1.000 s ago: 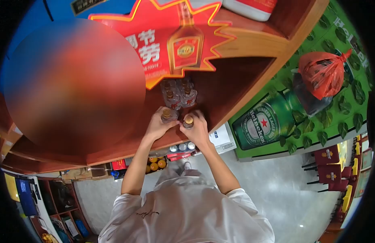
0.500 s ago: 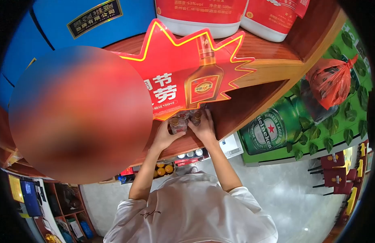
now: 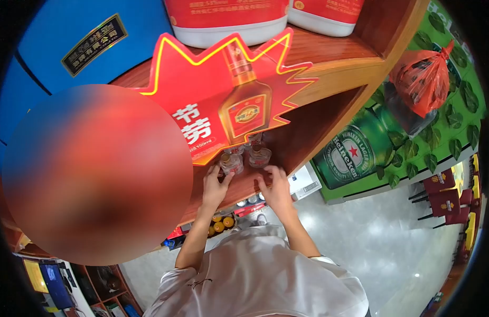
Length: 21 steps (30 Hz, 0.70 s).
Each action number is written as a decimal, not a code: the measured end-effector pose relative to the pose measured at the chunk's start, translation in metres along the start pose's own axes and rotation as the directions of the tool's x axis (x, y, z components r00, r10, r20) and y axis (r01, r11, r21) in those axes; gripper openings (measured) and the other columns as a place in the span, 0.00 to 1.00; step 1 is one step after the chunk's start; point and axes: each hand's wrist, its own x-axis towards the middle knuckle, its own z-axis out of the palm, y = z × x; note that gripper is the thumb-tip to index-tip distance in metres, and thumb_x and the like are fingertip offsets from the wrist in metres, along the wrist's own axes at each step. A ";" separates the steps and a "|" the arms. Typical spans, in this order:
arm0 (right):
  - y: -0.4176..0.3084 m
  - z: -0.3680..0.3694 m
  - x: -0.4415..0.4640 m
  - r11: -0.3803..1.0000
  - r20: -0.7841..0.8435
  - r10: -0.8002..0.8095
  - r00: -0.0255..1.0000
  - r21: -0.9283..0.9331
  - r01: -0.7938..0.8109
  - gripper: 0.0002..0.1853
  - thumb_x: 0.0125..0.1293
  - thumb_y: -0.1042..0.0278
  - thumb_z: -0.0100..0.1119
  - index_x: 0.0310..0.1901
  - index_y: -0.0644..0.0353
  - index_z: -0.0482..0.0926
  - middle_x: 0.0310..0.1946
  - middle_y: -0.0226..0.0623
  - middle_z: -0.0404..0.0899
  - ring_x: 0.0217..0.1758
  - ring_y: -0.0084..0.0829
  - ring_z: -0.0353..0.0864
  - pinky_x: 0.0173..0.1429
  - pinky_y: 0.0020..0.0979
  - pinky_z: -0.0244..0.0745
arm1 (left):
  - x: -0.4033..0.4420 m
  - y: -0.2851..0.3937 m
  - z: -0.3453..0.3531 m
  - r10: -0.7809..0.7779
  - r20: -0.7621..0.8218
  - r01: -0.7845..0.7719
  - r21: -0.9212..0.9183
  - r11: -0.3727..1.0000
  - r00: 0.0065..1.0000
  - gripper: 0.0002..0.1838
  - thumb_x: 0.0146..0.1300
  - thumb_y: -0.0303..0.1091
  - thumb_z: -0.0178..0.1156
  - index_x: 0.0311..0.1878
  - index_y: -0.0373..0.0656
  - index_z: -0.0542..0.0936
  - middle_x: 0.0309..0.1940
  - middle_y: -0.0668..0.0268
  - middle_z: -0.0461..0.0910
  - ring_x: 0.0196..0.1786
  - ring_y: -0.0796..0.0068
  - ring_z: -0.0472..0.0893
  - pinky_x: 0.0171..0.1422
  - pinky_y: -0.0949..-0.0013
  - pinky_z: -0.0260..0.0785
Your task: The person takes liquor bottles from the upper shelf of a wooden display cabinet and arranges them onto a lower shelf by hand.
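Several small clear glass bottles with gold caps stand in rows on the wooden shelf (image 3: 244,185), partly hidden by the red starburst sign (image 3: 202,95). At the front left bottle (image 3: 231,163), my left hand (image 3: 216,186) has thumb and fingers apart around its near side, touching or almost touching it. The front right bottle (image 3: 260,156) stands upright beside it. Just in front of that bottle is my right hand (image 3: 276,189), fingers spread, with nothing in it.
Above are large red-and-white jugs (image 3: 228,21) and a blue box (image 3: 91,37). A green beer panel (image 3: 355,153) and a tied red bag (image 3: 421,79) are at right. Below the shelf sits a crate of orange-capped items (image 3: 221,226). A blurred disc covers the left.
Both bottles have been moved back against the others on the shelf. My right hand has let go of its bottle and drawn back; my left hand's grip has loosened. The view has shifted.
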 end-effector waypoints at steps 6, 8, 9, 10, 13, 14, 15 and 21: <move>0.044 0.033 0.022 0.988 -0.072 -0.055 0.996 -0.145 0.044 0.13 0.65 0.69 0.64 0.50 0.61 0.77 0.47 0.52 0.80 0.42 0.53 0.84 0.46 0.48 0.81 | 0.011 0.006 0.008 -0.035 -0.029 0.032 -0.094 0.995 0.999 0.45 0.63 0.37 0.71 0.77 0.33 0.59 0.54 0.47 0.83 0.47 0.56 0.87 0.53 0.59 0.79; 0.044 0.038 0.025 0.968 -0.102 -0.064 0.993 -0.249 0.037 0.12 0.66 0.66 0.63 0.49 0.60 0.77 0.47 0.52 0.81 0.42 0.55 0.84 0.46 0.51 0.80 | 0.014 0.006 0.010 -0.041 -0.030 0.037 -0.139 0.990 0.999 0.45 0.63 0.35 0.71 0.78 0.34 0.57 0.55 0.46 0.83 0.49 0.56 0.87 0.53 0.60 0.80; 0.044 0.039 0.026 0.963 -0.096 -0.040 0.995 -0.268 0.013 0.12 0.67 0.64 0.63 0.48 0.59 0.78 0.48 0.52 0.81 0.42 0.56 0.84 0.46 0.52 0.80 | 0.015 0.009 0.010 -0.042 -0.037 0.036 -0.156 0.987 0.998 0.45 0.63 0.34 0.71 0.78 0.34 0.57 0.55 0.45 0.83 0.50 0.55 0.87 0.54 0.60 0.80; 0.043 0.041 0.028 0.958 -0.090 -0.015 0.996 -0.287 -0.012 0.13 0.67 0.62 0.63 0.48 0.59 0.78 0.48 0.51 0.81 0.43 0.56 0.84 0.46 0.53 0.80 | 0.016 0.011 0.011 -0.045 -0.044 0.037 -0.173 0.984 0.998 0.45 0.63 0.33 0.70 0.78 0.34 0.57 0.55 0.45 0.82 0.51 0.55 0.87 0.54 0.60 0.80; 0.041 0.047 0.030 0.924 -0.106 -0.025 0.994 -0.382 -0.018 0.14 0.68 0.55 0.63 0.46 0.56 0.77 0.49 0.46 0.81 0.39 0.56 0.85 0.43 0.53 0.81 | 0.019 0.012 0.013 -0.068 -0.018 0.064 -0.178 0.982 0.998 0.43 0.64 0.33 0.69 0.78 0.33 0.58 0.56 0.43 0.82 0.53 0.55 0.86 0.56 0.60 0.80; 0.040 0.048 0.030 0.911 -0.113 -0.035 0.993 -0.411 -0.014 0.14 0.68 0.54 0.62 0.47 0.55 0.77 0.50 0.45 0.81 0.38 0.55 0.85 0.42 0.53 0.81 | 0.021 0.009 0.016 -0.039 -0.031 0.034 -0.163 0.986 0.999 0.43 0.65 0.33 0.69 0.77 0.33 0.58 0.56 0.43 0.82 0.53 0.55 0.87 0.56 0.59 0.80; 0.039 0.049 0.031 0.897 -0.117 -0.046 0.992 -0.441 -0.010 0.14 0.69 0.53 0.62 0.47 0.54 0.77 0.50 0.44 0.81 0.38 0.55 0.85 0.41 0.53 0.81 | 0.022 0.007 0.019 -0.012 -0.045 0.005 -0.148 0.989 0.999 0.42 0.65 0.33 0.69 0.77 0.33 0.59 0.56 0.43 0.82 0.53 0.55 0.87 0.56 0.59 0.79; 0.044 0.059 0.036 0.847 -0.174 -0.082 0.981 -0.532 -0.023 0.15 0.70 0.51 0.60 0.47 0.53 0.76 0.49 0.41 0.80 0.33 0.51 0.86 0.34 0.51 0.81 | 0.026 -0.001 0.031 0.041 -0.116 -0.049 -0.068 0.996 0.992 0.39 0.65 0.34 0.69 0.75 0.32 0.63 0.53 0.43 0.82 0.50 0.53 0.87 0.54 0.57 0.79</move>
